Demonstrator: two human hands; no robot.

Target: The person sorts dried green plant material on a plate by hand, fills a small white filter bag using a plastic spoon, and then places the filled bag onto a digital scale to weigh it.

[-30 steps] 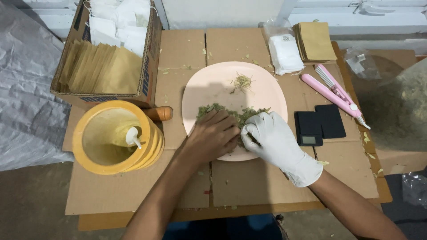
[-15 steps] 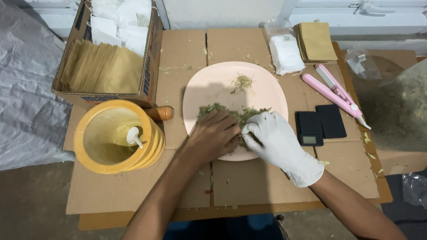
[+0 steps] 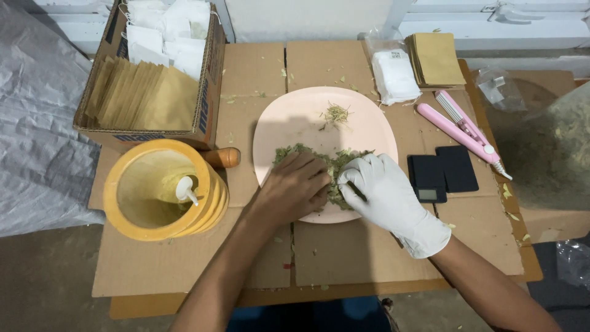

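Bare left hand (image 3: 294,190) and gloved right hand (image 3: 384,190) pinch dried herbs (image 3: 335,165), piled crosswise on a pink plate (image 3: 301,117) atop the cardboard-covered counter (image 3: 344,258).

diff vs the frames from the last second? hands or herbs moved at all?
Nearly nothing. Left hand and gloved right hand stay together on the dried green herb pile at the near side of the pink plate; only slight finger shifts, nothing picked up or let go. The yellow bowl, black scale, pink sealer and box of sachets are unmoved.
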